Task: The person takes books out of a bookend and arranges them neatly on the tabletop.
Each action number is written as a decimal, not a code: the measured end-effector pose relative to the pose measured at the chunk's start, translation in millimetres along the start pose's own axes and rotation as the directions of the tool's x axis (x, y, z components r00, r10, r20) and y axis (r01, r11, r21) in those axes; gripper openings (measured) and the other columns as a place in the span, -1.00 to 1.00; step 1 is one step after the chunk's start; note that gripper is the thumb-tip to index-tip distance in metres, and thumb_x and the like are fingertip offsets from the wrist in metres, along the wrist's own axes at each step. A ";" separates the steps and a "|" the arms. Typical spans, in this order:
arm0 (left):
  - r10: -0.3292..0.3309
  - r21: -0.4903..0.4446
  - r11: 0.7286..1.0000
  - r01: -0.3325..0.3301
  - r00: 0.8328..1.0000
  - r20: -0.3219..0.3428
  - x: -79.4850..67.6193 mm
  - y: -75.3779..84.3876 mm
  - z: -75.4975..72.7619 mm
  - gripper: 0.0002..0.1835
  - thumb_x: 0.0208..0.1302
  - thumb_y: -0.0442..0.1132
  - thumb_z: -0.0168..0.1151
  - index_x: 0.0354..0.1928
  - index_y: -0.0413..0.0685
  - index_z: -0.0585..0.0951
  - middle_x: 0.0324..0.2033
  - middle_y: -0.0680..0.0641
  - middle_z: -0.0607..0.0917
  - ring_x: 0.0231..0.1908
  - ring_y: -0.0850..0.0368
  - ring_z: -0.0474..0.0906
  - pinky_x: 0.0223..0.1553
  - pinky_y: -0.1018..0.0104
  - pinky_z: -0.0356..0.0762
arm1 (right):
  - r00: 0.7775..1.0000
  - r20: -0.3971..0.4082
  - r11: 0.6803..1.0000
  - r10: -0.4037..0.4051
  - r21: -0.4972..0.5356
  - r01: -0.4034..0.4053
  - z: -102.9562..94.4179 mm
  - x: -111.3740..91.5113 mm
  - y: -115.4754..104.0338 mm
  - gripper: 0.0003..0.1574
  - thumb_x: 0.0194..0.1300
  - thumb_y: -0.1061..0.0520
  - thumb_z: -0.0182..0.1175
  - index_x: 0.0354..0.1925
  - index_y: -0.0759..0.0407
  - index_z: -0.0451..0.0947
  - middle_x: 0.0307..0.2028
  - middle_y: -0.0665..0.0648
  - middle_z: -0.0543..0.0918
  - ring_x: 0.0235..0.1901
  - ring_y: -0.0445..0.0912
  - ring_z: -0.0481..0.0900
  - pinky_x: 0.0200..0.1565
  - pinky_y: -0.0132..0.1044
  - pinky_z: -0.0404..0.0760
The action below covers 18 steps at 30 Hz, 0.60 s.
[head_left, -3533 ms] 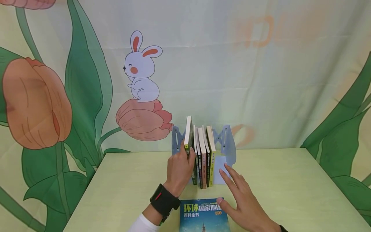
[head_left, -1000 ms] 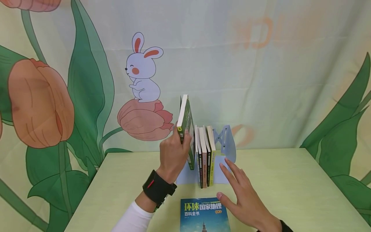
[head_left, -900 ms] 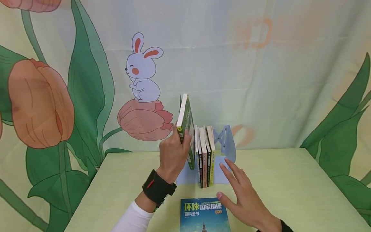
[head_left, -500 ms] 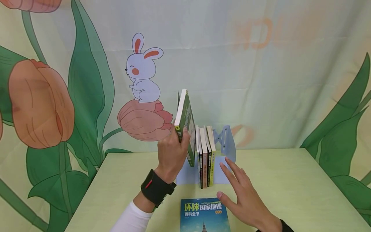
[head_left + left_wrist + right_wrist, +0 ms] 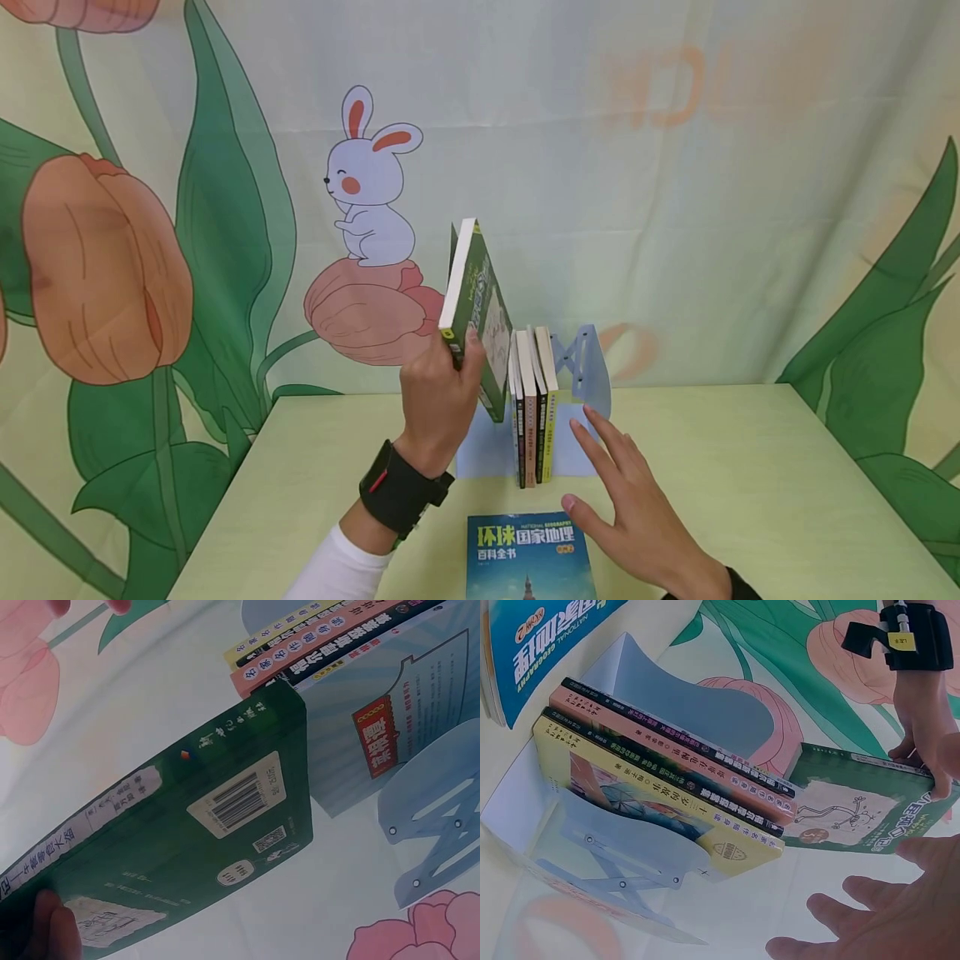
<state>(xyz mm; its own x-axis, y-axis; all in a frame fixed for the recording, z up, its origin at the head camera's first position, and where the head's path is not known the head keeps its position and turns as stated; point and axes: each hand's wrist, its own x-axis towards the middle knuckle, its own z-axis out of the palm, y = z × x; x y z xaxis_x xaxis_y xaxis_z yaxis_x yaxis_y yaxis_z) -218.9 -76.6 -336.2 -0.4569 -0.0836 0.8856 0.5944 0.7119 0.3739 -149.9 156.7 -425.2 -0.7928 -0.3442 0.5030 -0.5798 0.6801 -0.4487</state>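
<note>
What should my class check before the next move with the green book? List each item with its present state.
1. Green book gripped by the left hand: ok.
2. Green book clear of the standing books: cannot tell, they overlap in view.
3. Standing books snug against the right wall of the bookend: not ok, a gap shows.
4. Right hand free: ok, holding nothing.
5. Blue book flat on the table: ok.
</note>
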 end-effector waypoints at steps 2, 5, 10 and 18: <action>0.007 -0.007 1.000 -0.007 1.000 -0.012 -0.1 0.2 -1.0 -0.65 0.37 -0.27 0.10 0.07 -0.39 0.53 -0.30 -0.25 0.79 -0.68 0.05 0.60 -0.72 0.45 0.29 | 1.000 0.002 1.000 0.006 -0.002 -0.006 -0.2 0.0 -0.5 0.00 0.28 -0.08 0.24 0.55 -0.18 0.00 0.55 -0.01 0.03 0.48 0.14 0.13 0.35 0.34 0.05; 0.015 -0.015 1.000 -0.015 1.000 -0.025 -0.4 0.3 -2.3 -0.64 0.36 -0.28 0.10 0.09 -0.39 0.52 -0.28 -0.26 0.79 -0.66 0.04 0.62 -0.72 0.44 0.28 | 1.000 0.005 1.000 0.013 -0.004 -0.013 -0.3 0.2 -0.9 -0.01 0.28 -0.08 0.24 0.55 -0.18 0.00 0.55 -0.02 0.02 0.48 0.14 0.13 0.36 0.34 0.05; 0.036 -0.017 0.999 -0.037 0.998 -0.049 -0.6 1.9 -6.0 -0.63 0.35 -0.29 0.11 0.11 -0.39 0.51 -0.29 -0.26 0.79 -0.64 0.03 0.64 -0.73 0.43 0.29 | 1.000 0.005 1.000 0.014 -0.006 -0.014 -0.3 0.9 -0.7 0.00 0.27 -0.08 0.25 0.55 -0.19 0.00 0.55 0.01 0.03 0.47 0.15 0.13 0.34 0.37 0.06; 0.071 -0.031 0.997 -0.075 0.993 -0.096 1.6 3.0 -12.3 -0.57 0.48 -0.15 0.00 0.15 -0.40 0.50 -0.31 -0.27 0.78 -0.71 0.08 0.56 -0.74 0.39 0.31 | 1.000 0.024 1.000 0.004 -0.008 -0.003 -2.1 1.7 -0.8 0.02 0.28 -0.07 0.25 0.55 -0.16 -0.03 0.56 0.02 0.00 0.49 0.14 0.09 0.37 0.31 0.03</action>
<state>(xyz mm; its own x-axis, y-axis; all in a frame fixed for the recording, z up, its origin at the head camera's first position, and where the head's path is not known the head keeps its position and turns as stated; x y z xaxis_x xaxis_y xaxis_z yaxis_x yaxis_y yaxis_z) -209.7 -83.1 -330.3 -0.3476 -0.0993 0.9324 0.6470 0.6942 0.3152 -150.4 156.9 -422.5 -0.7992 -0.3572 0.4834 -0.5757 0.6862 -0.4447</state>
